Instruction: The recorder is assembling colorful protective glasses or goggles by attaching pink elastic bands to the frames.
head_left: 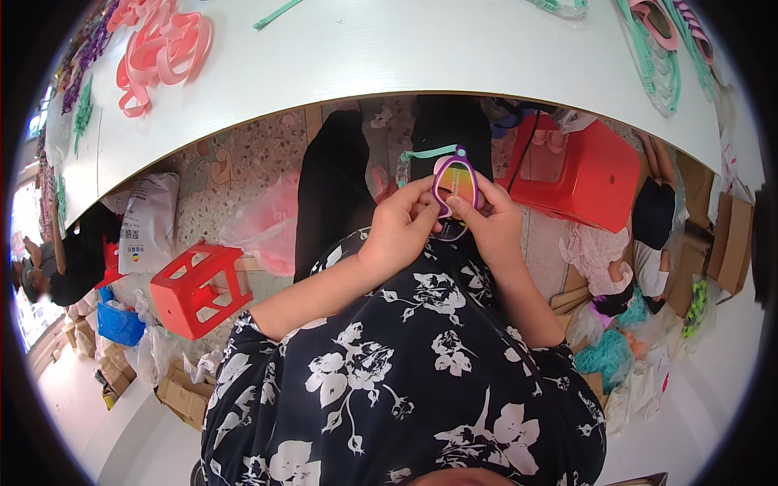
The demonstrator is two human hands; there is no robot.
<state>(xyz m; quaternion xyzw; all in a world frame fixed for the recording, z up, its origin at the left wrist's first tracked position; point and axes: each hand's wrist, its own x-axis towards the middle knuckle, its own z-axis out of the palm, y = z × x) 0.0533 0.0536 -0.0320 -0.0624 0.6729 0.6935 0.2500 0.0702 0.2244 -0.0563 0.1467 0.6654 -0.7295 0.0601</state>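
Observation:
A pair of swimming goggles [456, 180] with a purple frame, a shiny yellow-orange lens and a mint strap is held over my lap, below the table's near edge. My left hand [399, 231] pinches the frame's left side near its lower end. On the other side, my right hand [494, 223] grips the frame, with its thumb over the lower part of the lens. The mint strap [429, 151] reaches out to the left above my left hand. The second lens is partly hidden behind my fingers.
A white table [324, 61] curves across the front, bearing pink straps [166, 49] and more goggles [656, 49] with mint straps. Red stools stand on the left [198, 292] and right [575, 174]. A white sack [148, 223] and cardboard boxes [185, 393] lie around; other people sit at both sides.

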